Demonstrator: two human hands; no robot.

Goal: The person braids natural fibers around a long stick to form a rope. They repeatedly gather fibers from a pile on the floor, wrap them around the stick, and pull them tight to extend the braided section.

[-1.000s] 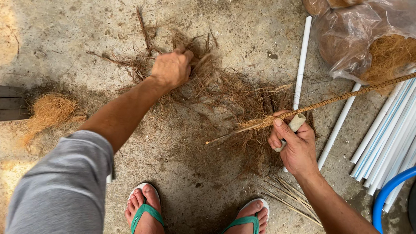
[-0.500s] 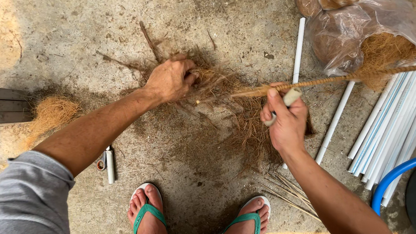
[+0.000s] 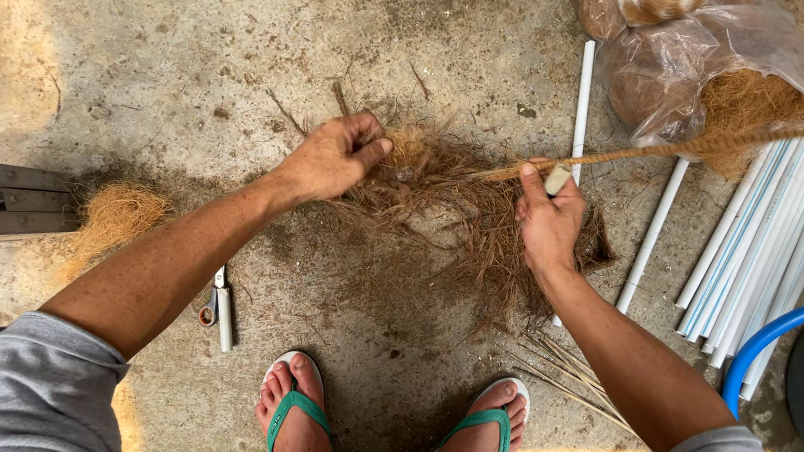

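A: left hand [image 3: 333,156] is closed on a fibre tuft [image 3: 407,146] over the floor pile [image 3: 481,238], right hand [image 3: 549,223] pinches the rope [image 3: 667,149]

B: yeah, and I reckon if that pinch slackens the twist unravels

fibre pile [image 3: 460,221] between hands, pipes [image 3: 761,233] right

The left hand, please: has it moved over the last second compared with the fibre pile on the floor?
Yes. The left hand has drawn back from the far edge of the fibre pile toward the person, gripping a tuft of fibre nearer the rope.
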